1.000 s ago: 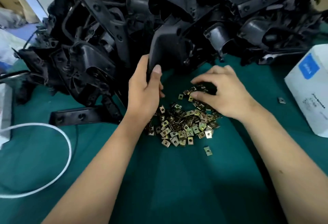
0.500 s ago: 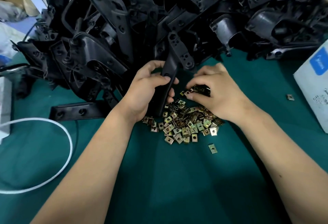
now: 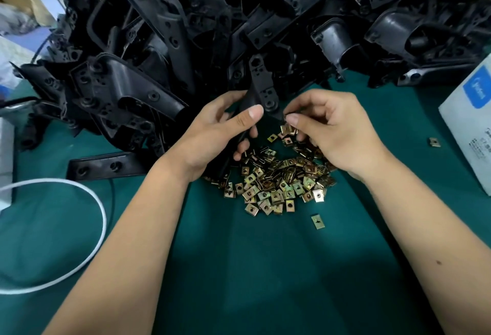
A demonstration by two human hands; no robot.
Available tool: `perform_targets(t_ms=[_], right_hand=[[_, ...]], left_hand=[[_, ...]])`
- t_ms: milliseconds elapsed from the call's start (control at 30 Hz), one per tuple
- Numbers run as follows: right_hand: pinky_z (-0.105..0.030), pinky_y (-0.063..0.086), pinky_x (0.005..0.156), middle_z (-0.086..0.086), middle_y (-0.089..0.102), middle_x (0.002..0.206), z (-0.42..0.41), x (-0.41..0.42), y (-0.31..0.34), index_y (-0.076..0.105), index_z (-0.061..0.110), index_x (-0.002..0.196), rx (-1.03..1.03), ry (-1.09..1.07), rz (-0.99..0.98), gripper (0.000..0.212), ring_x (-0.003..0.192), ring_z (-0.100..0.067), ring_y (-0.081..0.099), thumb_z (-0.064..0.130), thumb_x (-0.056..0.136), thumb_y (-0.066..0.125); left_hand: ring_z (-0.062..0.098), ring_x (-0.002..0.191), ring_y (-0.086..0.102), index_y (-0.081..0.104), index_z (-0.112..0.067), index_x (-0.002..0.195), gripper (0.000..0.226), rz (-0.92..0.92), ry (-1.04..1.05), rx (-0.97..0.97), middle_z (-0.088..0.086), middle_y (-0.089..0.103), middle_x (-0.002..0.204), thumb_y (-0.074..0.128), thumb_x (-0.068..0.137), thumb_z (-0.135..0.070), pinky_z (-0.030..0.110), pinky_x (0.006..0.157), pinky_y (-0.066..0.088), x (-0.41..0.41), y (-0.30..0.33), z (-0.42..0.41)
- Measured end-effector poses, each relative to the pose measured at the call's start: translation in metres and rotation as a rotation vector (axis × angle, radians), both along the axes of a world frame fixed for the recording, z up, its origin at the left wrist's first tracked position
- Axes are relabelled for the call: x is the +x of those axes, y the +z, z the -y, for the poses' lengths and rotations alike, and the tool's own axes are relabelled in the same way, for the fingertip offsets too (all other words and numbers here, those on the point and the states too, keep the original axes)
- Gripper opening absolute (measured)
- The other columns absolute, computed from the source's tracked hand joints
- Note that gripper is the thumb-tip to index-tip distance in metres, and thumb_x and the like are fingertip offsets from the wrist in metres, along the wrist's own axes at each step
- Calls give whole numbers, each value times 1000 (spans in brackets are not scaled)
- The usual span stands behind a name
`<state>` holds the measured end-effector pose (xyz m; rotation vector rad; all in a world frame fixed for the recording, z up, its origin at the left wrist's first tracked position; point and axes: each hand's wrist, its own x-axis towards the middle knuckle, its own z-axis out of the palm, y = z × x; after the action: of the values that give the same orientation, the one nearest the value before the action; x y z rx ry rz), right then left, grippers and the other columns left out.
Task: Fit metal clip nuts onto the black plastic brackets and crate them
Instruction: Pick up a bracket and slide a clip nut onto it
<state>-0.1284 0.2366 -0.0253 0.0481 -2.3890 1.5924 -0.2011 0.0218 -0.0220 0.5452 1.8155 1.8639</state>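
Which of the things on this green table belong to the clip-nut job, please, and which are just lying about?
Part of the job:
- black plastic bracket, gripped by the left hand
- brass-coloured metal clip nut, pinched by the right hand
- heap of loose clip nuts
- pile of black brackets

Lying about:
- white cable loop
- white box with blue label

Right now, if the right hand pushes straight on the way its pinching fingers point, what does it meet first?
Most likely the lower edge of the held black bracket, gripped by the left hand; the right hand is nearly touching it.
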Motion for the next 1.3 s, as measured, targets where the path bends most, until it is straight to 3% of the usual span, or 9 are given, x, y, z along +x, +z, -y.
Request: perform_targets(t_ms=[267, 433, 567, 667, 800, 933, 1067, 1167, 1300], right_hand=[[-23, 50, 61, -10, 73, 83, 6, 0, 1, 81, 12, 99, -418, 8, 11, 15, 68, -18, 58, 3, 96, 69], [-23, 50, 60, -11, 73, 83, 10, 1, 3, 79, 8, 101, -472, 3, 15, 15, 69, -17, 61, -1, 94, 69], [-23, 50, 56, -16, 72, 81, 12, 2, 5, 75, 3, 92, -477, -48, -6, 6, 65, -17, 61, -2, 91, 72], [-24, 51, 57, -17, 74, 83, 13, 3, 6, 75, 5, 88, -478, -68, -29, 8, 65, -17, 62, -3, 90, 73], [-23, 51, 56, -12, 74, 78, 13, 3, 6, 76, 6, 85, -456, -75, -30, 10, 64, -17, 62, -3, 89, 74], [-24, 52, 56, -14, 73, 78, 13, 3, 6, 76, 8, 84, -438, -84, -28, 10, 63, -19, 62, -1, 88, 75], [-26, 53, 55, -24, 70, 78, 17, 3, 4, 76, 11, 79, -401, -102, -18, 13, 58, -21, 62, 1, 88, 76], [-27, 53, 54, -28, 69, 81, 21, 3, 2, 73, 11, 78, -411, -103, 1, 14, 58, -20, 62, 1, 87, 78], [-25, 50, 52, -11, 69, 71, 19, 2, 2, 56, 11, 92, -445, -103, 47, 24, 55, -17, 56, -1, 88, 76]], left_hand=[[13, 57, 55, 56, -40, 131, 58, -114, -27, -111, -6, 68, 77, 81, 79, -48, 24, 47, 47, -2, -2, 0], [1, 66, 64, 37, -50, 155, 86, -366, 3, -239, -15, 60, 144, 83, 82, -51, 20, 52, 52, -3, 4, 4], [5, 75, 71, 35, -54, 154, 91, -443, 10, -286, -30, 45, 153, 83, 77, -60, 27, 50, 55, -2, 6, 6], [20, 127, 62, 34, -54, 154, 92, -469, 19, -331, -36, 42, 153, 83, 76, -63, 37, 84, 59, -3, 4, 6], [27, 136, 54, 34, -50, 156, 93, -476, 14, -354, -37, 41, 153, 83, 78, -59, 58, 104, 48, -4, 2, 6], [16, 137, 55, 34, -51, 156, 93, -472, 16, -379, -37, 43, 151, 83, 77, -59, 49, 103, 49, -6, 2, 5], [-9, 144, 37, 36, -42, 158, 96, -521, 0, -394, -28, 44, 155, 83, 77, -59, 34, 125, 31, -6, -1, 4], [-9, 146, 33, 37, -41, 158, 99, -537, 1, -408, -24, 43, 157, 83, 73, -63, 34, 126, 28, -5, -1, 3], [-10, 147, 31, 36, -45, 157, 101, -594, 24, -449, -23, 43, 158, 81, 70, -67, 24, 125, 26, -2, -2, 0]])
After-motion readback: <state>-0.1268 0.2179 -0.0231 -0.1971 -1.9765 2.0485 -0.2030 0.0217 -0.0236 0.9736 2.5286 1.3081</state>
